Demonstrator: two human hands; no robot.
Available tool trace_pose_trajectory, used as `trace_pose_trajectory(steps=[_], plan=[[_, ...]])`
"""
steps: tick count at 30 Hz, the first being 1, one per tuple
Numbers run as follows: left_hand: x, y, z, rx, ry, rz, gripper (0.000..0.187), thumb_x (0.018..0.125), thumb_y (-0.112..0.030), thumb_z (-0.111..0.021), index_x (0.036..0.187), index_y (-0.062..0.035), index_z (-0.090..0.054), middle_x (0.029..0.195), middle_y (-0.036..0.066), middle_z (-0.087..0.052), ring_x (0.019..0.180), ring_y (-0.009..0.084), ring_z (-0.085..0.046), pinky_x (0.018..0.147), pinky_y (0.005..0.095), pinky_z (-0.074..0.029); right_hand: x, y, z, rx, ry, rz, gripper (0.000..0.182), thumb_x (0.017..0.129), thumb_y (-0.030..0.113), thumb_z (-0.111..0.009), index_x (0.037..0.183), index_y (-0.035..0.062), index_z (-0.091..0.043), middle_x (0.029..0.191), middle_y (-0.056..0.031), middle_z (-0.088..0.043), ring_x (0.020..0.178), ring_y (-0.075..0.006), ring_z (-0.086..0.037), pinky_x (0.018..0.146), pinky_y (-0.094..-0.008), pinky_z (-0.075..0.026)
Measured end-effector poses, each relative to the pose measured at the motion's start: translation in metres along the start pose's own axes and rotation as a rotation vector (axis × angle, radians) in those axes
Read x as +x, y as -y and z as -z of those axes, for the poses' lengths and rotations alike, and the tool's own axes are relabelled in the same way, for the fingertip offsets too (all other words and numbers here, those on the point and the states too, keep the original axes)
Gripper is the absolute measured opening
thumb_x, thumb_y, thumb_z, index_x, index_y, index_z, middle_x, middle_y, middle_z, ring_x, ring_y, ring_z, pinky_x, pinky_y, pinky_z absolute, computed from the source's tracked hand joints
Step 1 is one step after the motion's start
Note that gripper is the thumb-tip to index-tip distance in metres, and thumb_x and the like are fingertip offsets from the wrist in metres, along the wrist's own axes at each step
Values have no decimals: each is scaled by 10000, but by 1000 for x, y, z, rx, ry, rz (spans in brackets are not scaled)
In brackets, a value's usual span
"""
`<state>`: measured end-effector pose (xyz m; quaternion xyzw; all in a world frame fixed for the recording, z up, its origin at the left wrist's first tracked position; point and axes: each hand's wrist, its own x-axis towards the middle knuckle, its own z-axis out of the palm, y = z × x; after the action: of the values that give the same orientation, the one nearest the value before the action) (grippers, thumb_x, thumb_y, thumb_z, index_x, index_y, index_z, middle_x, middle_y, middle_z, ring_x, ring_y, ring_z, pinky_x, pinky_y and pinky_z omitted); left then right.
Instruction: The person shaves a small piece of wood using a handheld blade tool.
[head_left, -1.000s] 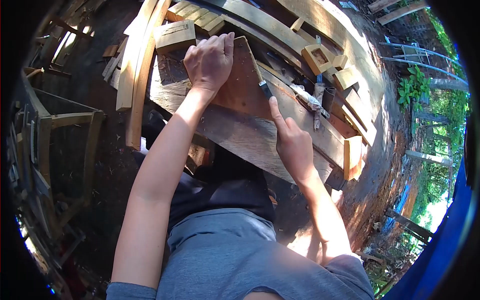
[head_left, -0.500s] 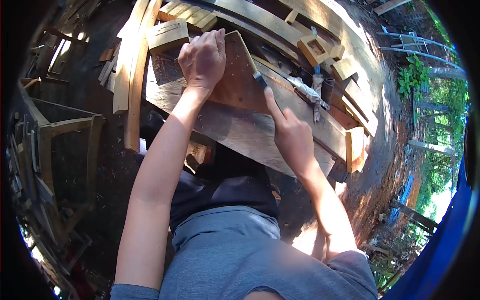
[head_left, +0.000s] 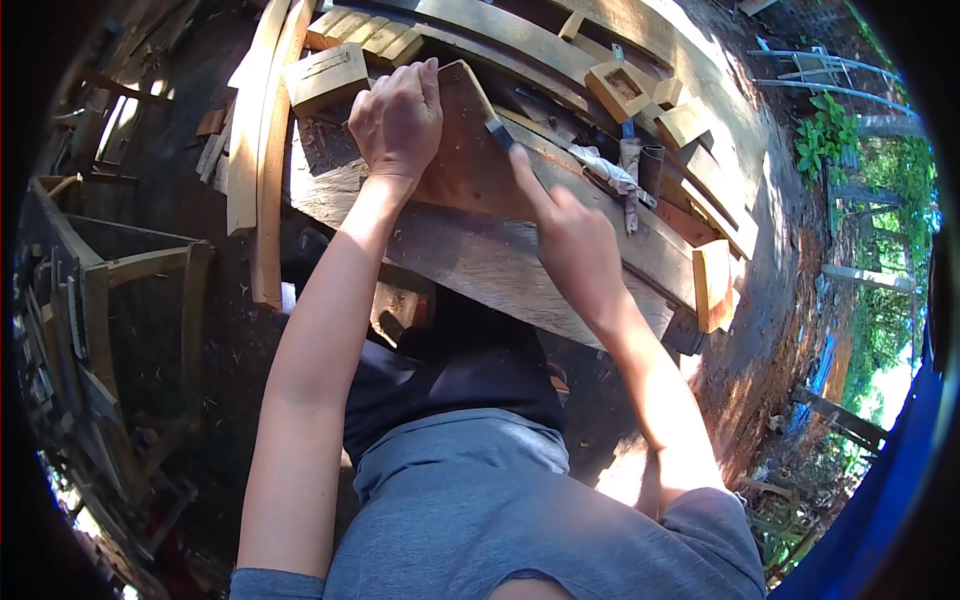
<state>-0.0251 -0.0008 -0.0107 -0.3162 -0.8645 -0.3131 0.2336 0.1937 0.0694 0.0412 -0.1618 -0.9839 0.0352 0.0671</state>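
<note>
My left hand (head_left: 396,120) is closed on the upper left side of a brown wooden board (head_left: 462,160), which stands tilted on the workbench (head_left: 470,250). In my right hand (head_left: 582,245) is a narrow chisel (head_left: 503,135), its forefinger stretched along the tool toward the blade. The blade's tip lies right at the pale upper edge of the board. The palm and the other right fingers are turned away from view. Beside my left hand sits a squared wood block (head_left: 327,78) with slots in its top.
Long planks (head_left: 262,150) lean at the bench's left end. Past the board lie a hollowed wood block (head_left: 618,92), a crumpled white cloth (head_left: 610,172) and an upright wood offcut (head_left: 712,285). A wooden frame (head_left: 145,265) stands on the ground at left.
My right hand and the chisel have shifted up and to the left along the board's edge. My left hand keeps its hold on the board; the whole view has moved slightly.
</note>
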Motion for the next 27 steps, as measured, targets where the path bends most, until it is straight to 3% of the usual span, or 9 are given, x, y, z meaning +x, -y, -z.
trace_pose_trajectory(steps=[3, 6, 8, 13, 15, 17, 22, 24, 27], plan=[[0, 2, 3, -12, 41, 21, 407, 1045, -365, -419, 892, -96, -684, 857, 86, -706, 814, 308, -671, 723, 418, -500, 29, 6, -8, 39, -132, 28, 732, 804, -16, -568, 1492, 189, -425, 721, -99, -575, 566, -282, -654, 498, -395, -549], [1, 1, -2, -23, -19, 9, 390, 1032, -361, -450, 824, -114, -669, 803, 57, -696, 778, 263, -665, 700, 399, -476, 11, -2, -4, 25, -120, 46, 756, 798, -22, -566, 1505, 196, -409, 711, -100, -569, 563, -290, -657, 502, -401, -552], [0, 2, 0, 14, 21, 26, 391, 1032, -364, -451, 822, -112, -663, 804, 56, -695, 777, 264, -663, 704, 397, -477, -21, -6, -2, -19, 36, -17, 785, 791, -34, -563, 1518, 205, -390, 700, -104, -564, 561, -292, -659, 506, -408, -554], [0, 0, 0, -7, -6, 3, 383, 1033, -364, -447, 829, -119, -660, 793, 55, -686, 782, 269, -661, 706, 407, -478, 1, 0, -4, 17, -3, -38, 796, 785, -38, -562, 1521, 212, -387, 704, -112, -572, 556, -290, -656, 511, -407, -558], [2, -2, 6, -8, 67, 70, 412, 1041, -388, -416, 951, -117, -713, 881, 118, -718, 852, 321, -685, 757, 424, -514, 23, 2, -10, 62, -128, 1, 796, 786, -35, -563, 1520, 219, -390, 712, -117, -580, 568, -297, -659, 516, -407, -557], [3, -2, 8, 3, 107, 94, 413, 1038, -396, -421, 973, -118, -719, 889, 123, -721, 856, 322, -689, 767, 424, -515, 19, 2, -7, 53, -144, 1, 775, 792, -31, -559, 1512, 208, -404, 716, -116, -584, 572, -296, -659, 517, -406, -555], [3, 0, 3, -18, 72, 43, 416, 1042, -384, -412, 966, -112, -717, 892, 122, -719, 861, 325, -686, 755, 432, -509, -22, -6, 0, 22, 41, -22, 747, 803, -26, -554, 1506, 178, -406, 733, -110, -596, 581, -299, -665, 525, -404, -561], [0, -2, 4, -2, 84, 37, 416, 1043, -381, -411, 961, -109, -716, 894, 125, -718, 865, 328, -684, 755, 434, -506, -10, -2, -1, 42, 9, -18, 754, 802, -27, -553, 1509, 184, -399, 733, -110, -597, 581, -301, -666, 525, -405, -561], [0, -1, 0, 24, 7, 4, 363, 1026, -350, -463, 826, -126, -667, 782, 63, -684, 766, 267, -663, 690, 400, -478, 16, 1, -10, 63, -77, 3, 755, 806, -22, -556, 1512, 191, -393, 731, -110, -596, 578, -298, -667, 520, -403, -560]])
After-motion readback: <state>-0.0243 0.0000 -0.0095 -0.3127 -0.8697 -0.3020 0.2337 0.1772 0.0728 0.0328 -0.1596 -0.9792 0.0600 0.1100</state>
